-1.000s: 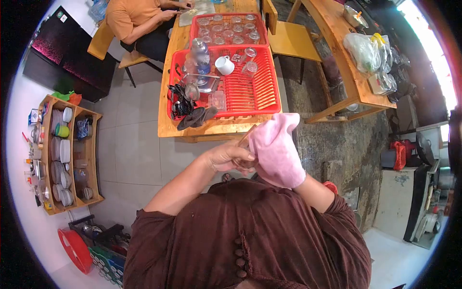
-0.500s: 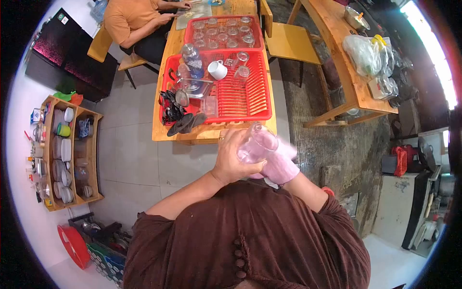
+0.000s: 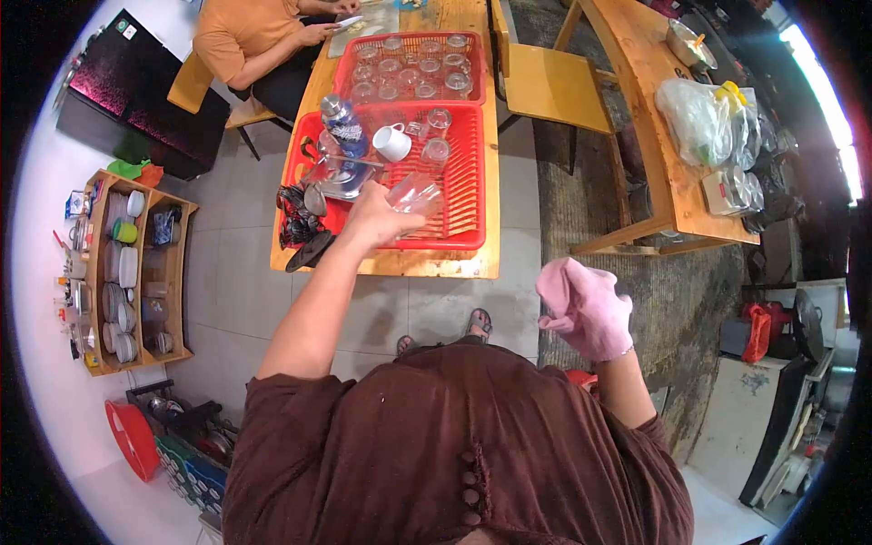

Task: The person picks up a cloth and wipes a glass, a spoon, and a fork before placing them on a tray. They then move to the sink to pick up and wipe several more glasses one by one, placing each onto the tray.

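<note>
My left hand (image 3: 371,221) reaches over the front of a red dish rack (image 3: 472,238), closed around a clear glass (image 3: 414,194) that lies tilted on its side. A white mug (image 3: 391,143) and upturned glasses (image 3: 436,151) sit behind that glass. To the left stand a blue patterned bottle (image 3: 345,129) and a bunch of dark-handled cutlery with a ladle (image 3: 314,200). A pink cloth (image 3: 581,304) is draped over my right hand (image 3: 610,341), off to the right above the floor. The cloth hides its fingers.
A second red rack (image 3: 341,73) with several glasses stands farther back on the wooden table (image 3: 381,265). Across the table's far left sits a person (image 3: 241,36) holding a knife. A yellow chair (image 3: 559,86), a side table (image 3: 649,145) with bags, and a dish shelf (image 3: 182,300) stand around.
My left hand has carried the glass forward and left to the red rack. My right hand, with the cloth, has come away from the glass and moved right.
</note>
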Demonstrator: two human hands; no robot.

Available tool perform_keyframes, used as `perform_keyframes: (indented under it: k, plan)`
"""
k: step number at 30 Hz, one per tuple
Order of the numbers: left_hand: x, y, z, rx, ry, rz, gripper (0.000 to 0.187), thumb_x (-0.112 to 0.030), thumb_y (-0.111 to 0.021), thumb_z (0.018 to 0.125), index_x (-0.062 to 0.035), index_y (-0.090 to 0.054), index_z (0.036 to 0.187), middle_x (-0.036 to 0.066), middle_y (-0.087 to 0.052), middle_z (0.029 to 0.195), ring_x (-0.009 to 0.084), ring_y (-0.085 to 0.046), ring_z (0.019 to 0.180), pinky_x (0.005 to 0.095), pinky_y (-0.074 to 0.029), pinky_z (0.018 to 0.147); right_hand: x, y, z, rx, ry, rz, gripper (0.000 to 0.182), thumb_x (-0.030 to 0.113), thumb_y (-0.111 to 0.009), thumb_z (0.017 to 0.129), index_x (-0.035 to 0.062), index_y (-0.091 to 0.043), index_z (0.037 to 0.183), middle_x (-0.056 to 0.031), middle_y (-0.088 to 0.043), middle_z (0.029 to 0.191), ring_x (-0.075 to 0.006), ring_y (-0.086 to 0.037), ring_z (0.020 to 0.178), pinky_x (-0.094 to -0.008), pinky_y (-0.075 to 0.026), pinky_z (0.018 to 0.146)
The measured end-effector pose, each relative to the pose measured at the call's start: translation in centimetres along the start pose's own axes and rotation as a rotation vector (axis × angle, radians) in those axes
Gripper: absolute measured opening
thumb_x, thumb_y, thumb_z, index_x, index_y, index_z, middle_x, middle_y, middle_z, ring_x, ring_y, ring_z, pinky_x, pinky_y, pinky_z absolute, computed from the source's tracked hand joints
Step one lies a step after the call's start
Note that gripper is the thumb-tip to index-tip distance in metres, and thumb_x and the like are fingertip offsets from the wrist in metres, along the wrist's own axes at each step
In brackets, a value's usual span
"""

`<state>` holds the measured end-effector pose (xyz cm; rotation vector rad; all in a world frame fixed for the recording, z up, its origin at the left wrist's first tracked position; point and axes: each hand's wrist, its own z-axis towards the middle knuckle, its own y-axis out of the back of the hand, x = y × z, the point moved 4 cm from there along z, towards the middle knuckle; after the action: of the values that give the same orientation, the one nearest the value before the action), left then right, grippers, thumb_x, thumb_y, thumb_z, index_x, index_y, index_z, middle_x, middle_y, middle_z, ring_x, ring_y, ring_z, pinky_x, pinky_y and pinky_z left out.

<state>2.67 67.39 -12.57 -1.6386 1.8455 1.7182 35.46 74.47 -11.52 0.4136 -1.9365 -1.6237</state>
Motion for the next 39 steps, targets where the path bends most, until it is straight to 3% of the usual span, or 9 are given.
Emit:
perform_keyframes:
  k: [3,12,21,27,30,32,34,36,39]
  plan:
    - [1.3,-1.9,4.2,-0.014,0.039,0.275,0.073,-0.036,-0.08,0.051,0.0076,-0.054,0.104,0.02,-0.063,0.095,0.0258,-0.064,0.076,0.0356,-0.053,0.067,-2.5,-0.5,0.3,0.188,-0.509,1.327,0.02,0.021,-0.048,0.09,0.0043,-0.053,0.079,-0.0034,-0.05,0.074,-0.0117,-0.047,0.06,-0.0268,-0.036,0.04]
    - [0.3,-7.6,7.9,0.001,0.124,0.666,0.072,-0.039,-0.077,0.058,-0.0015,-0.049,0.112,0.019,-0.061,0.107,0.0301,-0.06,0.101,0.0401,-0.049,0.085,-9.5,-5.0,-1.3,0.161,0.008,0.667,0.02,0.022,-0.048,0.088,0.0025,-0.047,0.083,-0.0073,-0.05,0.069,-0.0136,-0.048,0.065,-0.031,-0.042,0.058]
    - [2.3,-11.1,10.6,-0.095,-0.012,0.698,0.056,-0.034,-0.074,0.066,-0.002,-0.05,0.105,0.021,-0.058,0.101,0.0336,-0.059,0.095,0.041,-0.049,0.084,-8.3,-5.7,-2.8,0.189,-0.993,1.631,0.017,0.022,-0.049,0.09,0.0067,-0.046,0.083,-0.0012,-0.043,0.072,-0.0107,-0.04,0.051,-0.0242,-0.033,0.037]
    - [1.5,-10.5,9.5,-0.067,-0.045,0.585,0.073,-0.023,-0.084,0.058,0.0003,-0.041,0.112,0.024,-0.052,0.109,0.039,-0.053,0.104,0.043,-0.046,0.089,-9.3,-8.4,-4.0,0.216,-0.345,0.912,0.018,0.019,-0.06,0.082,0.009,-0.047,0.089,-0.0033,-0.052,0.081,-0.0168,-0.052,0.069,-0.036,-0.045,0.055]
    - [2.3,-10.1,9.8,-0.049,-0.056,0.481,0.073,-0.019,-0.084,0.057,0.001,-0.04,0.113,0.025,-0.051,0.111,0.0403,-0.052,0.105,0.0433,-0.045,0.09,-6.4,-8.5,-5.4,0.068,-1.153,1.807,0.023,0.026,-0.051,0.092,0.005,-0.055,0.084,-0.0013,-0.048,0.067,-0.0128,-0.044,0.047,-0.0278,-0.039,0.039]
    - [1.9,-8.9,9.6,-0.003,-0.114,0.541,0.065,-0.025,-0.079,0.063,0.0023,-0.043,0.11,0.028,-0.053,0.11,0.0408,-0.054,0.104,0.0445,-0.047,0.088,-8.4,-12.6,-5.9,0.132,-0.507,1.281,0.045,0.011,-0.075,0.061,0.0081,-0.046,0.096,-0.0077,-0.057,0.088,-0.0267,-0.056,0.091,-0.0447,-0.032,0.096]
    - [1.4,-8.5,10.2,0.08,-0.12,0.657,0.059,-0.032,-0.074,0.067,0.0033,-0.048,0.107,0.028,-0.057,0.106,0.0393,-0.057,0.1,0.0462,-0.048,0.084,-4.7,-9.5,-5.8,0.171,-1.078,1.916,0.034,0.009,-0.064,0.078,0.0081,-0.05,0.11,-0.0083,-0.06,0.105,-0.0275,-0.056,0.099,-0.042,-0.031,0.099]
    - [-1.3,-7.4,9.2,0.111,-0.175,0.759,0.057,-0.039,-0.071,0.069,0.0012,-0.053,0.105,0.025,-0.061,0.102,0.0376,-0.059,0.098,0.047,-0.049,0.082,-3.1,-6.8,-6.4,0.017,-0.255,0.728,0.026,0.017,-0.05,0.091,0.0071,-0.052,0.115,-0.0061,-0.061,0.107,-0.0234,-0.057,0.097,-0.0416,-0.025,0.104]
    - [-4.5,-5.7,7.4,0.071,-0.49,0.602,0.057,-0.033,-0.076,0.064,-0.0034,-0.054,0.108,0.022,-0.062,0.102,0.0358,-0.06,0.098,0.0452,-0.048,0.082,-1.9,-8.9,-7.7,-0.073,-0.938,1.723,0.036,0.03,-0.038,0.097,0.0043,-0.056,0.113,-0.0017,-0.063,0.103,-0.0136,-0.057,0.094,-0.0403,-0.018,0.108]
